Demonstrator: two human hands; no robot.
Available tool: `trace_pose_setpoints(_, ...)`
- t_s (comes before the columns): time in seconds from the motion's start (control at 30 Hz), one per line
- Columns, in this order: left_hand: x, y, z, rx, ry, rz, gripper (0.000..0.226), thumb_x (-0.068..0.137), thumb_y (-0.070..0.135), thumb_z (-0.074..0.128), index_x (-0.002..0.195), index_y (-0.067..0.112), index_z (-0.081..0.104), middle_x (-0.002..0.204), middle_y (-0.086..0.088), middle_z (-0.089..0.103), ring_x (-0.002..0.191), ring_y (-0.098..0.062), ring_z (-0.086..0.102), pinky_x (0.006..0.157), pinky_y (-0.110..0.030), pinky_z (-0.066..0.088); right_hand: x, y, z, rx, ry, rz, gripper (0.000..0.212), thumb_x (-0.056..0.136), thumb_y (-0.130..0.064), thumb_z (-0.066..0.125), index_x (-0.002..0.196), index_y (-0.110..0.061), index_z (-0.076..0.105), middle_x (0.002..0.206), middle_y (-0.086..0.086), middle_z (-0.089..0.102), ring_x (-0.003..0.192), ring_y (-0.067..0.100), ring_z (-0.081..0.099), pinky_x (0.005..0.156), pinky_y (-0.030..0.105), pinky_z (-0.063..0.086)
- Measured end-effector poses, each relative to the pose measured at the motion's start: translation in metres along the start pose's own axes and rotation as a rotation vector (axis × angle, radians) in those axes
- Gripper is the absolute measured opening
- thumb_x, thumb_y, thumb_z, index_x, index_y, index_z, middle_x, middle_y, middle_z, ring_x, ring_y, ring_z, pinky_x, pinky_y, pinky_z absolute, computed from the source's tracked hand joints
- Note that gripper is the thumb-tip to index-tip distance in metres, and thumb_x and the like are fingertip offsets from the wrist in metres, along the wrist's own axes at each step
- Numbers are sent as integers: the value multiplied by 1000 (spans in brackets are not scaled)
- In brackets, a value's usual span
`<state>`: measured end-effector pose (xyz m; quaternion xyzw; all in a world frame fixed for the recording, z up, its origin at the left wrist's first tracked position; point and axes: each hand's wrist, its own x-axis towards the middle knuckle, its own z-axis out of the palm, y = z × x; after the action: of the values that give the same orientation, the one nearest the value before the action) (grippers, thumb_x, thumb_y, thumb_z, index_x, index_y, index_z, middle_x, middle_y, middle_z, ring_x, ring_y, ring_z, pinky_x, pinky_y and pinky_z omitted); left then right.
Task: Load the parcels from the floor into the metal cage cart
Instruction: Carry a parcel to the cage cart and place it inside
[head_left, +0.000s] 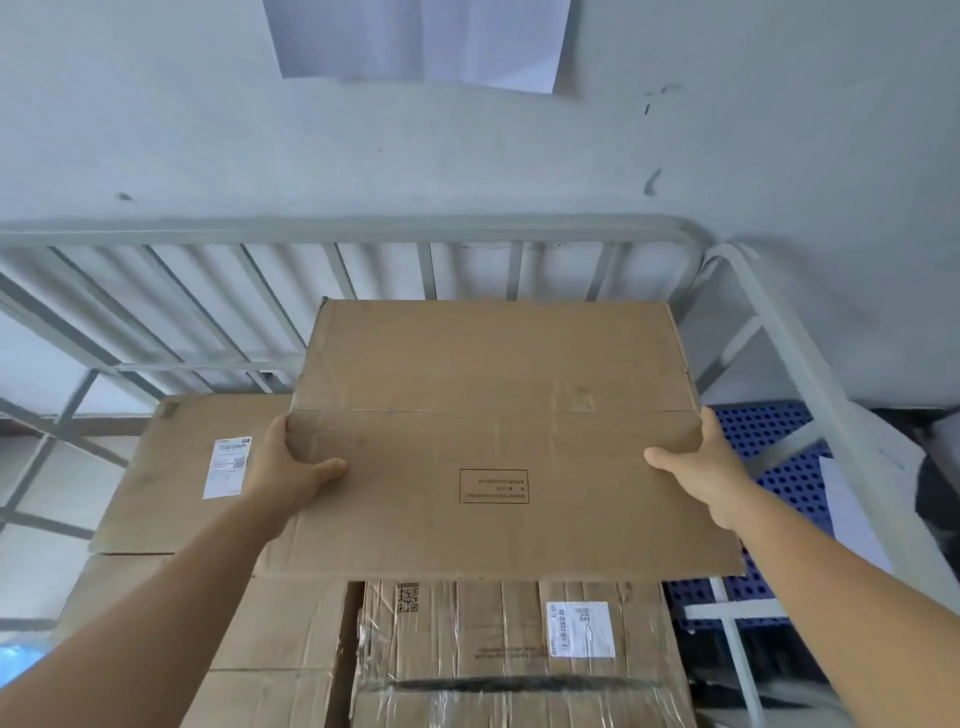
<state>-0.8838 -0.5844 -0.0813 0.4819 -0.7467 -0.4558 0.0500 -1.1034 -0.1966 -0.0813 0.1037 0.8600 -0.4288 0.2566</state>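
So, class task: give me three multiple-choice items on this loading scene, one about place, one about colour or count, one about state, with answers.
1. Where is the flat cardboard box?
A. on the floor
B. above the stacked parcels inside the metal cage cart
C. leaning on the wall

2. How many white shipping labels show on the parcels?
A. none
B. two
C. five

3. How is the flat box held?
A. by both hands at its side edges
B. by one hand only
C. by no hand

Answers: 1 B, it sits over the taped parcel within the cart's bars. 2 B, one label on the left parcel, one label on the taped one. 3 A, the left hand and right hand each grip an edge.
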Motion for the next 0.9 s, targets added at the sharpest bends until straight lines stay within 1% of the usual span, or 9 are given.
trace_pose_setpoints(0.1, 30, -12, 24, 12, -27, -22, 87, 71, 12, 83, 143, 20, 35, 130, -7, 51, 113, -25, 53, 92, -38, 47, 37, 9, 13, -11, -15, 21, 102, 87, -22, 73, 156, -33, 0, 163, -2, 15, 147, 26, 22, 116, 49, 26)
trace_pose_setpoints(0.2, 55, -29, 50, 18, -21, -28, 85, 70, 11, 84, 140, 21, 37, 124, -2, 51, 113, -24, 52, 97, -43, 46, 70, 23, 26, 1, -30, 31, 101, 87, -22, 73, 156, -36, 0, 162, -4, 17, 146, 24, 24, 116, 50, 27)
trace_pose_setpoints(0.3, 72, -46, 73, 9, -17, -36, 90, 69, 10, 84, 143, 23, 34, 122, 3, 48, 117, -23, 50, 102, -46, 44, 96, 39, 38, -7, -23, 39, 99, 88, -22, 73, 155, -39, 2, 162, -6, 17, 146, 23, 25, 115, 50, 29)
trace_pose_setpoints(0.43, 90, -71, 96, -15, -33, -65, 96, 64, 19, 87, 142, 31, 32, 134, 1, 49, 120, -23, 52, 101, -47, 46, 122, 56, 53, -11, -6, 27, 96, 88, -21, 71, 154, -40, 4, 162, -8, 14, 147, 21, 22, 116, 50, 27)
trace_pose_setpoints(0.57, 100, -86, 114, -25, -48, -85, 96, 66, 15, 86, 144, 28, 31, 132, 3, 48, 120, -21, 52, 102, -43, 45, 136, 73, 61, -16, 1, 39, 94, 90, -19, 70, 155, -38, 4, 163, -8, 12, 148, 19, 19, 117, 45, 24)
trace_pose_setpoints(0.67, 108, -95, 125, -11, -58, -87, 106, 53, 32, 86, 142, 35, 30, 136, 0, 49, 121, -23, 52, 102, -47, 45, 145, 86, 66, -16, -9, 50, 95, 90, -19, 69, 155, -37, 2, 163, -8, 9, 148, 19, 17, 117, 45, 23)
trace_pose_setpoints(0.7, 111, -99, 129, -13, -69, -91, 106, 53, 31, 86, 143, 35, 30, 137, 0, 48, 122, -24, 52, 102, -48, 45, 148, 90, 68, -22, -12, 55, 96, 90, -19, 69, 156, -37, 2, 163, -8, 9, 148, 19, 17, 117, 45, 23)
trace_pose_setpoints(0.8, 118, -111, 143, 3, -86, -100, 100, 67, 16, 86, 147, 30, 28, 138, -1, 46, 121, -24, 51, 103, -48, 44, 157, 103, 73, -45, -30, 93, 97, 89, -21, 70, 156, -37, 1, 163, -7, 11, 148, 20, 18, 117, 48, 24)
trace_pose_setpoints(0.9, 128, -125, 153, 10, -103, -107, 98, 69, 14, 86, 146, 32, 28, 137, -2, 47, 120, -25, 52, 102, -49, 45, 168, 111, 78, -59, -56, 118, 100, 88, -24, 72, 154, -41, 0, 163, -6, 13, 148, 22, 20, 116, 51, 26)
